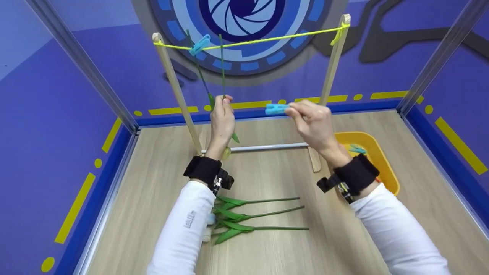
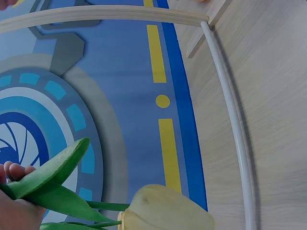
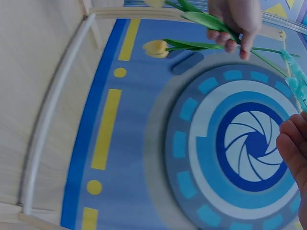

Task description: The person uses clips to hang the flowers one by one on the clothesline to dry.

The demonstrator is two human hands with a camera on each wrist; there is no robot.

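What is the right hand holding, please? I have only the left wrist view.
Observer: The right hand pinches a blue clothespin.
Operator: Thank you. Is another one fixed somewhere?
Observer: Yes, a second blue clothespin holds a tulip stem on the yellow cord.
Operator: And what lies on the tabletop outside my picture?
Observer: Three tulips, their blooms at least partly hidden by the left sleeve.

Arms (image 1: pixel 181 229), two: extended toward far edge of bench (image 1: pixel 275 179). Left hand (image 1: pixel 222 119): raised, fingers curled, gripping. Right hand (image 1: pixel 315 121): raised, fingertips pinching.
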